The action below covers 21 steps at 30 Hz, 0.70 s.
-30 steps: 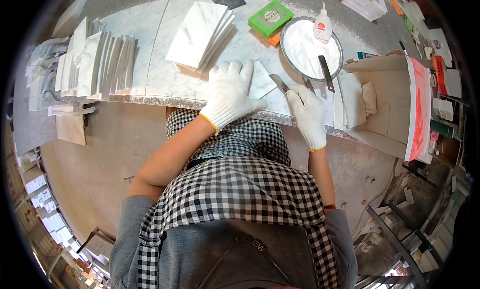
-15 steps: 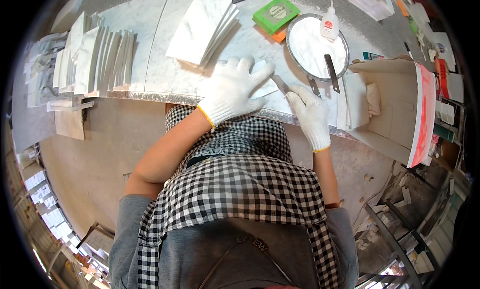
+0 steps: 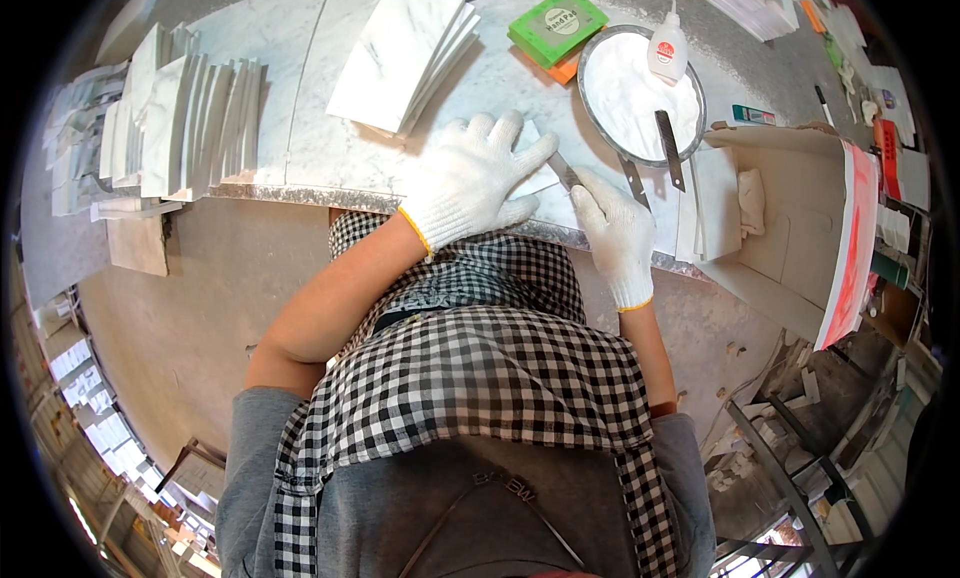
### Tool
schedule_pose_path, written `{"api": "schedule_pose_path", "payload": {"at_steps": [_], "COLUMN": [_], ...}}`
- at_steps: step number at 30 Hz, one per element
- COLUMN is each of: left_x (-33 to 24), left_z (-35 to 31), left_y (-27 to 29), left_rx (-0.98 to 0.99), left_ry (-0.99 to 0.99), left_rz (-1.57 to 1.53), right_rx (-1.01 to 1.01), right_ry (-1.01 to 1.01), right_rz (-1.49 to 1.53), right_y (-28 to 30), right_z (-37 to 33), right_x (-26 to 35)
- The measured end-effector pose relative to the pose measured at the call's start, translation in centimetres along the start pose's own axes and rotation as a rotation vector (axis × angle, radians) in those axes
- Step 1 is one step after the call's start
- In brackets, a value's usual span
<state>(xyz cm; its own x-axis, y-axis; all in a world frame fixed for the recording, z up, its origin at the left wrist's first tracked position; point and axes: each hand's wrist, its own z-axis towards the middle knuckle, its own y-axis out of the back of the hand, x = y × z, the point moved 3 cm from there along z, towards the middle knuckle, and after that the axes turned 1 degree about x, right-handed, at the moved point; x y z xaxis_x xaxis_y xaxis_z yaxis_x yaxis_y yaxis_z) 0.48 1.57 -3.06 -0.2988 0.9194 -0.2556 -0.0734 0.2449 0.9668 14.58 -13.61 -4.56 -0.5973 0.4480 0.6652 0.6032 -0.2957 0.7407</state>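
- Left hand (image 3: 470, 183), gloved, spread flat, pinning a small white tile (image 3: 535, 173) at the marble bench (image 3: 300, 128) edge.
- Right hand (image 3: 617, 233) closed around a scraper (image 3: 566, 170) touching that tile.
- Probably stiff, brittle, slippery; best gripped by edges.
- Beyond: pan of white paste (image 3: 625, 93), stacked tiles (image 3: 400, 53).
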Motion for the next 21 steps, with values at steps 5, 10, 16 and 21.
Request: {"api": "schedule_pose_path", "payload": {"at_steps": [5,10,16,21], "left_x": [0.1,0.1,0.1,0.2], "left_z": [0.0,0.0,0.0,-0.1], "left_y": [-0.2,-0.1,-0.1,-0.4], "left_rx": [-0.032,-0.043,-0.042,-0.084], "left_ry": [-0.01,-0.016,-0.02,-0.028], "left_rz": [-0.025,-0.035,-0.03,-0.033], "right_rx": [-0.062,-0.064,-0.12,-0.139], "right_ry": [0.064,0.037,0.064,0.061], "right_rz": [-0.034,-0.056,-0.055,-0.035], "right_y": [-0.4,-0.7,-1.0,-1.1], "right_z": [-0.1,-0.3,-0.4,-0.5], "right_x": [-0.1,0.1,0.4,0.8]}}
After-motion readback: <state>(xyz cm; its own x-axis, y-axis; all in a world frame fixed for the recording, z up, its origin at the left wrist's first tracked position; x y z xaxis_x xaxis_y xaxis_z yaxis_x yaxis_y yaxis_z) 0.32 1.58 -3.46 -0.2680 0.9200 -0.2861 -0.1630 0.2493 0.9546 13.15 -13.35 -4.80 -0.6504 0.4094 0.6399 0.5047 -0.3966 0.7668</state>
